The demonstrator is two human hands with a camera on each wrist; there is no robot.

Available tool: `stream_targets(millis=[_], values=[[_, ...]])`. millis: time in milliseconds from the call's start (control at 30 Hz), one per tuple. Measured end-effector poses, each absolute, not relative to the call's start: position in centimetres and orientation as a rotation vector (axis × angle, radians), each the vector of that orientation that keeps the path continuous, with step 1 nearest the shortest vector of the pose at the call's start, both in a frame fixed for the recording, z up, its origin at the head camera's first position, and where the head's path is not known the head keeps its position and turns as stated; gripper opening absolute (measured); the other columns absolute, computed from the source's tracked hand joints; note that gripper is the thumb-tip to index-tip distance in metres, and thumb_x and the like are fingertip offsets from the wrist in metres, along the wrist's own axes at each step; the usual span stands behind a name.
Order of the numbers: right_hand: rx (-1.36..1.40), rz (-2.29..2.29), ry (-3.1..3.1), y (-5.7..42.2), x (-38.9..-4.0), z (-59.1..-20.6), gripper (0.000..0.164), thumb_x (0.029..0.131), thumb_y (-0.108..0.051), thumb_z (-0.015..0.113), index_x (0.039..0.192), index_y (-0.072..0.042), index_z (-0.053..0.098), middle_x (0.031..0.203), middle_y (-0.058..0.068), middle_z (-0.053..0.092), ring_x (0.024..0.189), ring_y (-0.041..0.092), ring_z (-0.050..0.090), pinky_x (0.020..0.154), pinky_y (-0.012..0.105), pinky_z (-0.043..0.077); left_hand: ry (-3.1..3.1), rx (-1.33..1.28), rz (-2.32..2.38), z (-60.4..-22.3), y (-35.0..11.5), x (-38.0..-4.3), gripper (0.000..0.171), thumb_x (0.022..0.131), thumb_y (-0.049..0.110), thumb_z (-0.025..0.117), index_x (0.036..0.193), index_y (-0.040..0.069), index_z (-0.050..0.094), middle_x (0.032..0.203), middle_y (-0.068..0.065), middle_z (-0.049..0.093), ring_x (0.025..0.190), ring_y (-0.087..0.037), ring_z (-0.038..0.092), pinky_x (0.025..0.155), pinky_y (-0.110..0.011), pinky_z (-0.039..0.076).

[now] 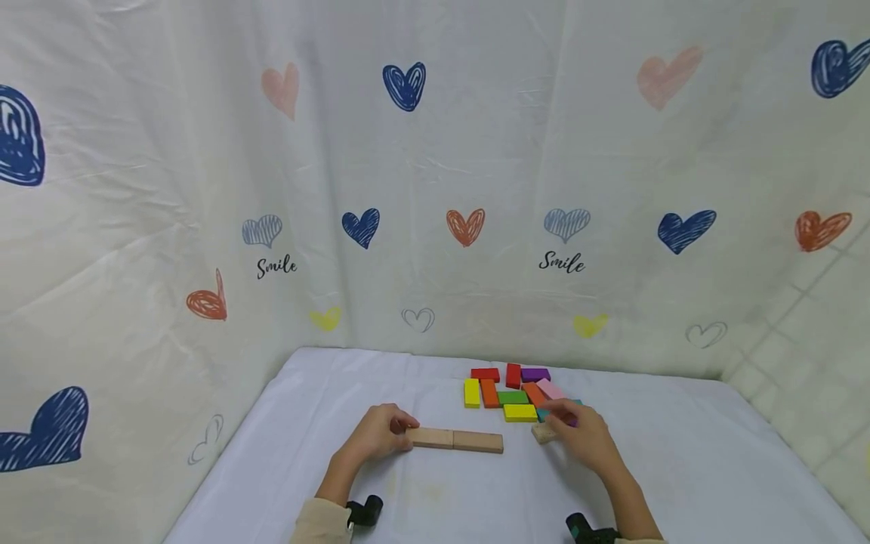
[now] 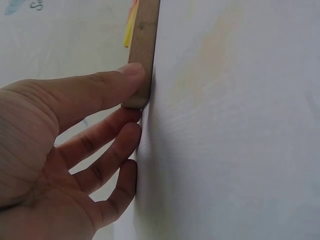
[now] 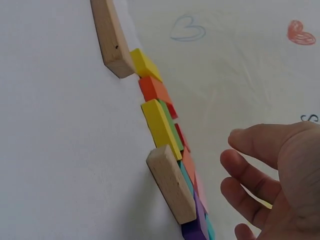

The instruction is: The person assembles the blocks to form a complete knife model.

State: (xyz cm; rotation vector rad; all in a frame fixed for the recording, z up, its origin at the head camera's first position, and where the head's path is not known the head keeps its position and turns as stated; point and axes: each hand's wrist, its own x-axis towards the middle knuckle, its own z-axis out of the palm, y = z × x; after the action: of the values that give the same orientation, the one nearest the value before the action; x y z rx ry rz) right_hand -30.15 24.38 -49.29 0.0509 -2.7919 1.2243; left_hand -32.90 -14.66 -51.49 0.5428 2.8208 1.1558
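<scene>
Two plain wooden blocks lie end to end in a row on the table, the left block [image 1: 431, 437] meeting the right block [image 1: 478, 442]. My left hand [image 1: 382, 432] pinches the row's left end; the left wrist view shows the thumb on the front of the wooden block [image 2: 141, 50] and a finger at its end. Another wooden block [image 3: 172, 185] lies in front of the coloured blocks. My right hand [image 1: 583, 432] hovers close to it, and in the right wrist view its loosely bent fingers [image 3: 250, 175] are apart from the block and hold nothing.
Behind the wooden blocks lies a cluster of coloured ones, among them a yellow block [image 1: 519, 413], a green block [image 1: 513, 397], a red block [image 1: 513, 375] and a purple block [image 3: 196, 225]. A white cloth [image 1: 448, 506] covers the table. A heart-printed curtain [image 1: 489, 166] hangs behind.
</scene>
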Motion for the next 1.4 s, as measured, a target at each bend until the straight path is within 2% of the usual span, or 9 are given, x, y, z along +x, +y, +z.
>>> stream_targets(millis=[233, 333, 500, 567, 633, 700, 767, 1033, 1400], values=[[0.038, 1.206, -2.828, 25.8, -30.3, -49.6, 0.03, 0.1, -0.023, 0.065, 0.129, -0.012, 0.069, 0.125, 0.012, 0.069, 0.106, 0.026, 0.06, 0.084, 0.036, 0.053, 2.831, 0.542, 1.146, -51.5, -14.7, -32.9, 0.029, 0.076, 0.005, 0.086, 0.102, 0.016, 0.081, 0.09, 0.001, 0.068, 0.082, -0.013, 0.057, 0.07, -0.027, 0.045], [0.038, 1.191, -2.849, 26.6, -30.2, -49.6, 0.032, 0.098, -0.021, 0.067, 0.128, -0.011, 0.069, 0.126, 0.015, 0.068, 0.106, 0.029, 0.06, 0.08, 0.038, 0.052, 2.834, 0.535, 1.145, -51.4, -14.6, -32.9, 0.029, 0.076, 0.005, 0.086, 0.102, 0.016, 0.081, 0.091, 0.001, 0.068, 0.083, -0.013, 0.057, 0.071, -0.027, 0.045], [0.005, 1.157, -2.917, 27.5, -30.4, -49.8, 0.036, 0.094, -0.019, 0.072, 0.129, -0.012, 0.069, 0.12, 0.017, 0.068, 0.101, 0.028, 0.059, 0.07, 0.033, 0.045, 2.835, 0.533, 1.146, -51.4, -14.6, -32.8, 0.028, 0.076, 0.005, 0.086, 0.101, 0.016, 0.081, 0.092, 0.001, 0.069, 0.083, -0.013, 0.057, 0.071, -0.027, 0.046], [0.023, 1.11, -2.934, 27.7, -30.5, -50.1, 0.038, 0.091, -0.018, 0.074, 0.129, -0.014, 0.07, 0.119, 0.018, 0.068, 0.102, 0.03, 0.06, 0.074, 0.039, 0.044, 2.835, 0.532, 1.145, -51.5, -14.5, -32.9, 0.028, 0.076, 0.005, 0.086, 0.101, 0.017, 0.081, 0.092, 0.002, 0.069, 0.084, -0.013, 0.057, 0.072, -0.027, 0.047], [0.068, 1.045, -2.942, 27.8, -30.6, -50.2, 0.038, 0.089, -0.017, 0.076, 0.127, -0.015, 0.071, 0.122, 0.021, 0.069, 0.106, 0.035, 0.061, 0.08, 0.051, 0.043, 2.836, 0.527, 1.141, -51.5, -14.5, -33.0, 0.028, 0.077, 0.006, 0.086, 0.102, 0.018, 0.081, 0.092, 0.003, 0.069, 0.084, -0.013, 0.057, 0.072, -0.028, 0.047], [0.107, 0.994, -2.947, 27.8, -30.7, -50.4, 0.038, 0.087, -0.015, 0.077, 0.125, -0.016, 0.072, 0.125, 0.022, 0.068, 0.11, 0.039, 0.058, 0.086, 0.061, 0.036, 2.836, 0.521, 1.14, -51.6, -14.5, -33.0, 0.028, 0.077, 0.007, 0.085, 0.102, 0.019, 0.081, 0.091, 0.005, 0.068, 0.084, -0.012, 0.058, 0.073, -0.028, 0.047], [0.153, 0.957, -2.95, 27.7, -30.9, -50.6, 0.037, 0.086, -0.013, 0.078, 0.122, -0.017, 0.073, 0.129, 0.021, 0.067, 0.113, 0.041, 0.055, 0.088, 0.067, 0.03, 2.838, 0.508, 1.131, -51.6, -14.5, -33.1, 0.028, 0.077, 0.007, 0.085, 0.102, 0.02, 0.081, 0.091, 0.006, 0.068, 0.084, -0.012, 0.057, 0.073, -0.028, 0.047], [0.217, 0.846, -2.98, 27.0, -31.5, -50.9, 0.038, 0.083, -0.012, 0.082, 0.119, -0.019, 0.075, 0.128, 0.016, 0.064, 0.112, 0.037, 0.05, 0.088, 0.065, 0.031, 2.835, 0.517, 1.142, -51.6, -14.7, -33.0, 0.028, 0.076, 0.006, 0.086, 0.101, 0.018, 0.081, 0.094, 0.003, 0.07, 0.086, -0.014, 0.059, 0.074, -0.029, 0.048], [0.207, 0.701, -2.957, 26.7, -32.2, -51.0, 0.03, 0.082, -0.013, 0.082, 0.111, -0.013, 0.076, 0.111, 0.011, 0.065, 0.104, 0.033, 0.05, 0.088, 0.063, 0.031, 2.836, 0.515, 1.141, -51.6, -14.6, -33.0, 0.028, 0.077, 0.007, 0.086, 0.101, 0.019, 0.081, 0.092, 0.005, 0.069, 0.085, -0.013, 0.058, 0.073, -0.028, 0.048]])
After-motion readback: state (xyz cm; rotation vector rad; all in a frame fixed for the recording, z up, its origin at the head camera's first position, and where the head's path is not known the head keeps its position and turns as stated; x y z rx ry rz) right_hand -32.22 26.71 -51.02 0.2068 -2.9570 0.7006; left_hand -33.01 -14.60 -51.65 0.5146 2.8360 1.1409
